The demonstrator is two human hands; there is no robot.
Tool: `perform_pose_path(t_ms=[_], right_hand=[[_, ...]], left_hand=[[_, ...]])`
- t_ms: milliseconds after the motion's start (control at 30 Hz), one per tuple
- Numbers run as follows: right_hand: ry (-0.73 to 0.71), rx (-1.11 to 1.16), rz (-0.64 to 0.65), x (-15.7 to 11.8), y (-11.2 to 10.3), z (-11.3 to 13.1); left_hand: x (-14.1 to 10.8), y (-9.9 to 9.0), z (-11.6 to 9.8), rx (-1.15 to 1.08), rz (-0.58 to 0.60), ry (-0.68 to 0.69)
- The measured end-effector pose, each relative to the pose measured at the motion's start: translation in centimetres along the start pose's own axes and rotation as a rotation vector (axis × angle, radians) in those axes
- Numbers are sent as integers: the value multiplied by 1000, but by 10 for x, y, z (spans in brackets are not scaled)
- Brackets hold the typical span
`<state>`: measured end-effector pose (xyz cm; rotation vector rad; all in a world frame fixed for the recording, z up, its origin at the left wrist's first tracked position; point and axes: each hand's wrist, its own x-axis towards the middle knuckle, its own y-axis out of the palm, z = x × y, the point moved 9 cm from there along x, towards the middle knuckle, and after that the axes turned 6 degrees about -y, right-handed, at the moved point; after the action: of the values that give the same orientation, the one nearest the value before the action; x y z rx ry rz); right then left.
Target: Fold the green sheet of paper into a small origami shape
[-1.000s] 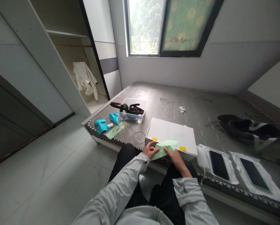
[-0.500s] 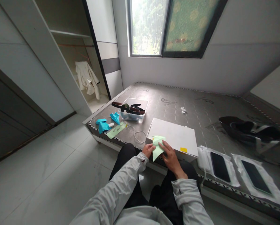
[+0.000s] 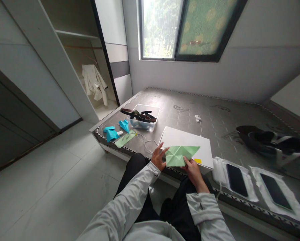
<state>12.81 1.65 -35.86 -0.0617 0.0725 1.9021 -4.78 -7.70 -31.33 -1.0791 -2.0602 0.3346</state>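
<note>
Two bare hands hold a green paper point(image 3: 178, 156) up in front of the person, over the near edge of a white box point(image 3: 186, 142). The sheet is creased, with fold lines meeting near its middle, and one sharp corner points right.

The left hand point(image 3: 158, 156) sits at the sheet's left side, its fingers point(image 3: 160, 149) spread wide and pointing up, with nothing pinched between them that the view can show. The right hand point(image 3: 193, 170) is at the lower edge, its thumb and fingers closed on the paper in a light pinch.

A yellow tab point(image 3: 197, 161) on the box shows just beside the sheet's right corner. Black trousers point(image 3: 137, 167) and pale grey sleeves point(image 3: 124, 197) fill the foreground below the hands.

The box lies on a grey mattress point(image 3: 190, 107). To its left, a white cable point(image 3: 146, 144) curls near a pale green strip of paper point(image 3: 124, 139) and two blue paper folds point(image 3: 111, 134). Behind those, a dark belt point(image 3: 139, 115) rests across a clear plastic tub point(image 3: 142, 123).

To the right, two phones point(image 3: 237, 180) in white sleeves lie side by side, with a dark bundle point(image 3: 270, 142) beyond them. A white garment point(image 3: 94, 83) hangs in an open wardrobe point(image 3: 74, 67), and a window point(image 3: 182, 30) lights the wall ahead
</note>
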Motion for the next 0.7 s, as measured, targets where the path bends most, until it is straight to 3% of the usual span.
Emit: perform_pose_path(t_ms=[200,467,600,700], right_hand=[[39,48,71,-2,10,-4],[14,-19,170,-5,21,0],[-10,-119,277,-8,30,-1],[-32,-126,240,-6,25,-1]], left_hand=[[2,0,-1,88,50,61],[6,5,14,-238,72,-70],[4,13,9,-296,152,-36],[4,15,5,-325,183,3]])
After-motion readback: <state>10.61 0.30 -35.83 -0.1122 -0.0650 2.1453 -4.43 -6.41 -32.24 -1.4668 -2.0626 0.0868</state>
